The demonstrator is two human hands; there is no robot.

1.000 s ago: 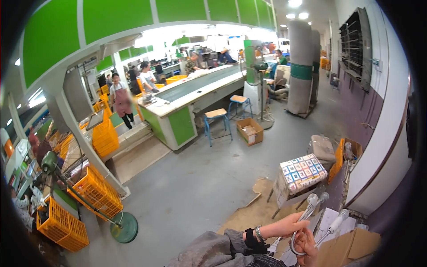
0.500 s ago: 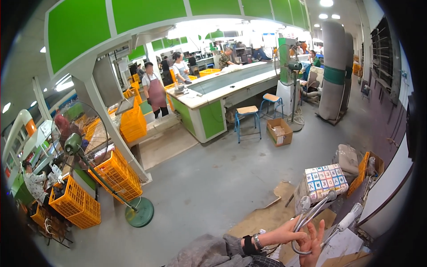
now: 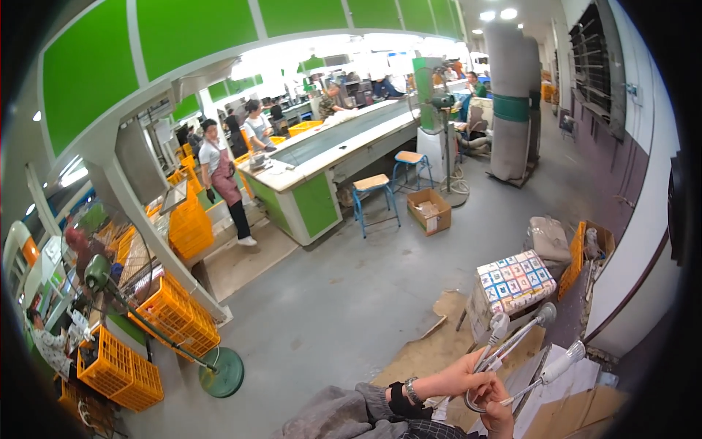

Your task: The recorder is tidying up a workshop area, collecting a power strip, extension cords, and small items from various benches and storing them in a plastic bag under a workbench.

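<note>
My left hand (image 3: 455, 377), with a watch and a black band at the wrist, is closed around a looped bundle of silvery gooseneck and pale cable. From the bundle rise a plug-like white end (image 3: 499, 325) and a round grey end (image 3: 545, 315). My right hand (image 3: 499, 418) comes up from the lower edge, its fingers curled at the thin neck of a gooseneck lamp. That neck leads to the white lamp head (image 3: 561, 364), pointing up and right. Part of the loop is hidden behind my fingers.
Flattened cardboard (image 3: 417, 351) lies below my hands, beside a stool with a patterned tiled-look top (image 3: 515, 282). Further off stand an open carton (image 3: 430, 212), blue-legged stools (image 3: 371, 183), a green-based fan (image 3: 221, 372) and orange crates (image 3: 121, 369). A person in an apron (image 3: 223, 175) is near the long table (image 3: 314, 208).
The scene has shifted left in view. My right fingers, spread before, have curled in at the lamp's neck. The person in the apron has stepped forward.
</note>
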